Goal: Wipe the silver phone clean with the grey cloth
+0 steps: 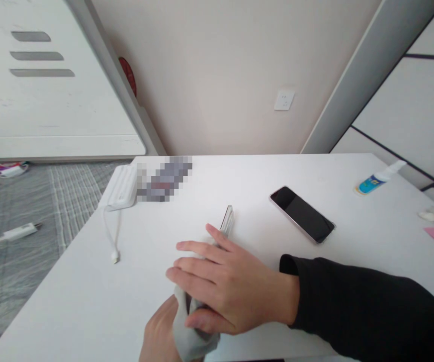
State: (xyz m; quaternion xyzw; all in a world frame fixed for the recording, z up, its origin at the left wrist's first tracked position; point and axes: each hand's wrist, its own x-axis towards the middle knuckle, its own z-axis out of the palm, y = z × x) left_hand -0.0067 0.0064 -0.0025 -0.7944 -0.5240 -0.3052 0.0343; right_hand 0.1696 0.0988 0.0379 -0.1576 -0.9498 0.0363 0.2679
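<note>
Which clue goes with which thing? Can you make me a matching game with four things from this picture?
Things
1. Phone
2. Grey cloth
3. Bottle
4. Socket

Clues
A. Has a blue label
B. Set in the wall
C. Dark screen facing up
D. Bunched under the right hand

Pairs: 1-C, 2-D, 3-A, 4-B
</note>
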